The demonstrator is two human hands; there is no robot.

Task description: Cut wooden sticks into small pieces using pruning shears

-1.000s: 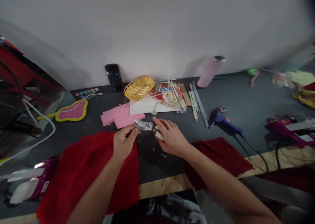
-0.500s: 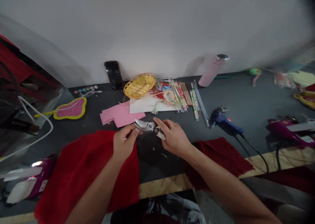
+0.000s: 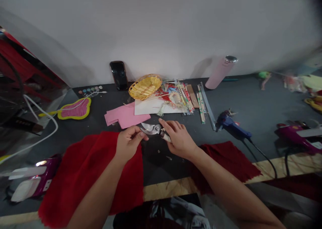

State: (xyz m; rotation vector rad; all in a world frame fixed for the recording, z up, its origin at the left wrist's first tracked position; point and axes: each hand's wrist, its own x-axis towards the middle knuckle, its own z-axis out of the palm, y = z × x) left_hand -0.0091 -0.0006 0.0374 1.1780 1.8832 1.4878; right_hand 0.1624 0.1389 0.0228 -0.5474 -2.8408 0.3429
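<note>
Pruning shears (image 3: 152, 129) | right hand (image 3: 179, 142) — fingers clenched on handle | left hand (image 3: 128, 145) — fingers pinching blades

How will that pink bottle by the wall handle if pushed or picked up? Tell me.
The pink bottle looks tall and narrow on a small base, so a push would probably tip it. Its round body would likely roll once down. Its smooth-looking sides and metal-looking cap suggest it may feel somewhat slippery.
</note>
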